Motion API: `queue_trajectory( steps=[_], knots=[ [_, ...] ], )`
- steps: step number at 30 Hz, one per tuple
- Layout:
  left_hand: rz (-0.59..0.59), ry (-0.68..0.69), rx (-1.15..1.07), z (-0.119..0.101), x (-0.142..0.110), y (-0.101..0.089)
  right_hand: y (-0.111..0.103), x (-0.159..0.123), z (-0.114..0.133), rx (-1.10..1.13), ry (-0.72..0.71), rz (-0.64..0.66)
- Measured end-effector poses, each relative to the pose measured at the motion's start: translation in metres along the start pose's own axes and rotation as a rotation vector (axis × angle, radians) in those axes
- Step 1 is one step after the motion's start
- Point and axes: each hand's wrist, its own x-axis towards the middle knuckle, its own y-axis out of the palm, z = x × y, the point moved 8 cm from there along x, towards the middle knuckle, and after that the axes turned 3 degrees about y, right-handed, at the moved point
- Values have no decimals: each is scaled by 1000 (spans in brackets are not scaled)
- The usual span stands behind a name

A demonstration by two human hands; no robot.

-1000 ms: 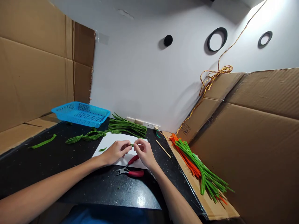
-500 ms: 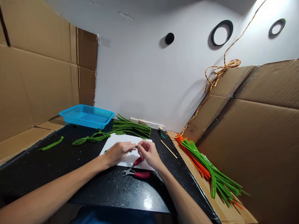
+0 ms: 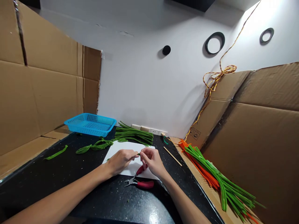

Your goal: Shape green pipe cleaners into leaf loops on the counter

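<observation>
Green stem piece (image 3: 138,154): positioned over the white sheet (image 3: 132,168), between both hands. My left hand (image 3: 121,161) and right hand (image 3: 151,160) face each other, thumbs and forefingers pinched nearly closed on it. Red-handled cutters (image 3: 145,184) lie nearer me, handles spread, one across the sheet.

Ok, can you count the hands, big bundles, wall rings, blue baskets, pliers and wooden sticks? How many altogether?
Hands: 2, left hand and right hand
Bundles: 3, dark green bundle, bright green bundle, orange bundle
Wall rings: 2, big ring, small ring
Blue basket: 1
Pliers: 1
Wooden stick: 1
Total: 10
</observation>
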Motion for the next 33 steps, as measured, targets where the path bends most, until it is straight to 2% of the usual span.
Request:
queue_trajectory(
  steps=[9,14,17,25,30,33],
  knots=[
    [-10,-76,-218,5,0,2,0,1,-2,-3,1,7],
    [-101,-295,-489,12,4,0,-4,1,4,12,-43,-44],
    [-132,-378,-585,16,4,2,-5,-1,8,0,-54,-58],
    [-72,-419,-716,13,3,14,-4,-2,12,-79,-64,-102],
    [-46,-462,-877,13,4,24,-4,-1,11,-86,-74,-94],
    [-47,-476,-835,16,4,25,-8,-3,10,-225,-137,-161]
  ],
)
